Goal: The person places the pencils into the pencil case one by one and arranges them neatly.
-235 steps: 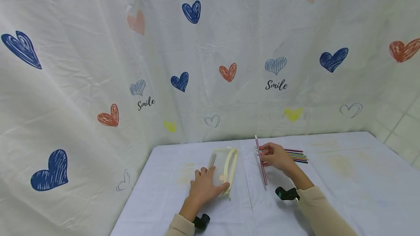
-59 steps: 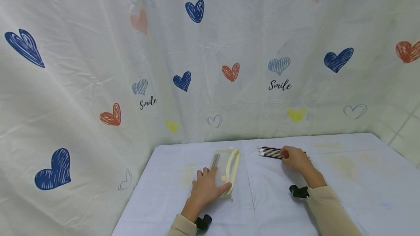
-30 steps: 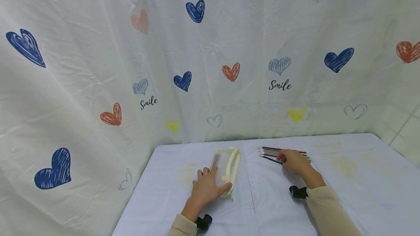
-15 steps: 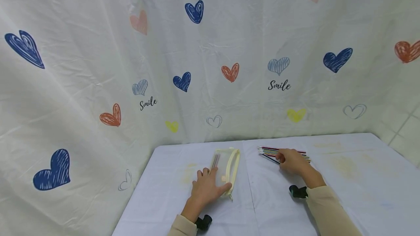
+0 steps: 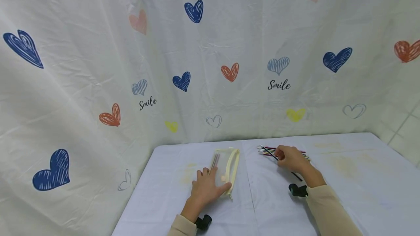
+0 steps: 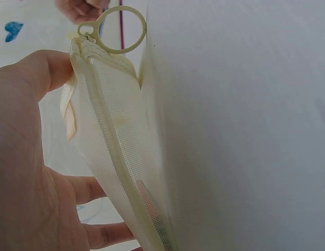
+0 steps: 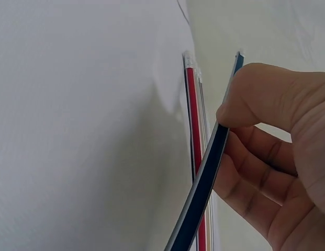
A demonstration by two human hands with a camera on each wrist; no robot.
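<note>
Right grip [image 5: 290, 159] pinches a dark pencil [image 5: 270, 153] in the head view, to the right of the mesh pouch [image 5: 224, 160]; the pencil slants over a bundle of pencils [image 5: 271, 148] on the worktop [image 5: 361, 192], also right of the pouch. Dragging it sideways could scatter the bundle, which looks unbound. Left grip [image 5: 205, 188] rests spread over the pouch's near end, where slim shapes, likely pencils, show inside. From the left wrist, its thumb touches the pouch beside the zip ring [image 6: 122, 51], fingers apart and nearly straight; so light a touch might let the soft mesh shift. From the right wrist, the thumb presses the pencil against the fingers, leaving no gap; pinched at one spot, it could pivot.
</note>
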